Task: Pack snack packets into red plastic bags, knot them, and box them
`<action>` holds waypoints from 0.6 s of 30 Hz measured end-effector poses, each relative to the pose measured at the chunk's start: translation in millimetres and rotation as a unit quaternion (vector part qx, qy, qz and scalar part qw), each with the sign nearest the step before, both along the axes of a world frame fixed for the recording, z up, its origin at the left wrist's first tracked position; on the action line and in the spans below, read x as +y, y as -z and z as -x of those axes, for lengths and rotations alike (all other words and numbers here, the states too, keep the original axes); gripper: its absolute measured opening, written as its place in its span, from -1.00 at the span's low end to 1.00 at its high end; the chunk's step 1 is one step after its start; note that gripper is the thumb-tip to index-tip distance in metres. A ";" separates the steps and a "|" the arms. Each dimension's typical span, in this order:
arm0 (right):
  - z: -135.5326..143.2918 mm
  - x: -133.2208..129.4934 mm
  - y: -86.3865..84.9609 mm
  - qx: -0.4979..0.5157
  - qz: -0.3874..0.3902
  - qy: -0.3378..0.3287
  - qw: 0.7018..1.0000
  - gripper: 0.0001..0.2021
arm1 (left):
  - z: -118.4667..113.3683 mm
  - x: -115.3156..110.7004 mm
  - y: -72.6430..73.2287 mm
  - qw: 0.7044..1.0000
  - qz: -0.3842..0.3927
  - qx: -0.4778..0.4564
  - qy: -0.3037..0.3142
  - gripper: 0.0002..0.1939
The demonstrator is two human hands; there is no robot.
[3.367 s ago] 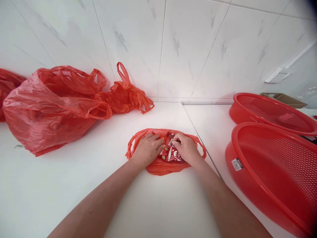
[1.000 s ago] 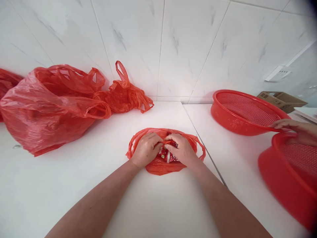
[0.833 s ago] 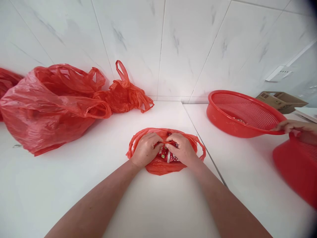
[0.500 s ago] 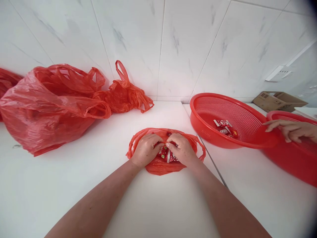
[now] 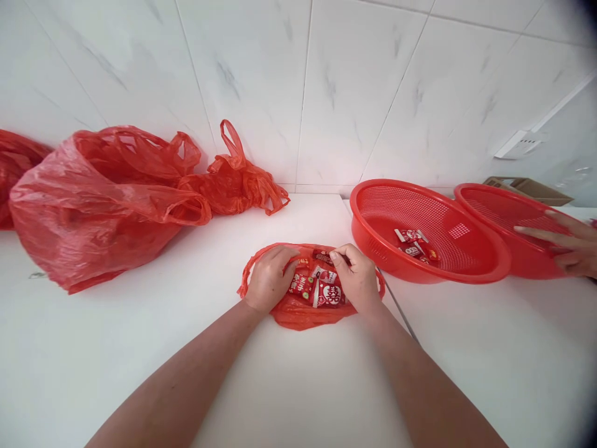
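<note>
A red plastic bag (image 5: 298, 318) lies opened out on the white table, with several red and white snack packets (image 5: 329, 295) inside it. At the bag's left side my left hand (image 5: 270, 279) is closed on its edge, thumb against the fingers. My right hand (image 5: 358, 275) is at the right side, thumb and forefinger pinched at the bag's upper right edge. The packets show between my two hands, and one of them, dark red, lies by my right fingertips.
Large red bags (image 5: 93, 211) and a smaller crumpled bag (image 5: 237, 180) lie at the left and back. At the right, a red basket (image 5: 429, 233) holds several packets. Another person's hand (image 5: 571, 239) touches a second red basket (image 5: 522, 221). A cardboard box (image 5: 536, 190) stands behind.
My hands have moved apart, uncovering the packets between them. The second basket has shifted away toward the back, with the other person's hand on it.
</note>
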State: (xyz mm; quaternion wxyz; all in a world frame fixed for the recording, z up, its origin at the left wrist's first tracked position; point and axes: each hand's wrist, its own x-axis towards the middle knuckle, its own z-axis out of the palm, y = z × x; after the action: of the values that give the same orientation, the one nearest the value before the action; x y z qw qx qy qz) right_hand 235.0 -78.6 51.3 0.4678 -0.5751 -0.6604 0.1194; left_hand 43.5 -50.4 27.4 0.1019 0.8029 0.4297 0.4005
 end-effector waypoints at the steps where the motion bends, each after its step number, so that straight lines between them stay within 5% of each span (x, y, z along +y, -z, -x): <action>1: -1.3 -0.7 -2.4 -0.002 -0.008 0.009 1.000 -0.72 | 0.3 -0.7 0.1 1.000 -0.018 0.005 -0.003 -0.79; 6: -9.9 -6.8 -17.1 0.007 -0.050 0.047 0.998 -0.76 | 6.5 -5.6 -5.4 0.993 -0.101 0.034 -0.046 -0.84; 11: -28.7 -37.6 -20.4 -0.031 -0.047 0.084 0.995 -0.76 | 28.5 -18.8 -12.4 0.982 -0.105 0.081 -0.131 -0.71; 14: -46.6 -62.5 -10.1 -0.061 -0.011 0.109 0.992 -0.68 | 48.8 -30.6 -7.8 0.981 -0.045 0.066 -0.180 -0.51; 18: -64.2 -78.5 8.3 -0.059 0.060 0.145 0.986 -0.52 | 71.3 -42.8 -1.6 0.963 0.149 -0.020 -0.222 -0.28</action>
State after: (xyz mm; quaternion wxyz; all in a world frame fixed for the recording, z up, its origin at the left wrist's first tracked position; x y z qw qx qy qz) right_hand 299.3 -157.1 43.1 0.4056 -0.6975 -0.5882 0.0555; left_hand -27.8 -93.2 29.0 0.1375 0.6545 0.6501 0.3606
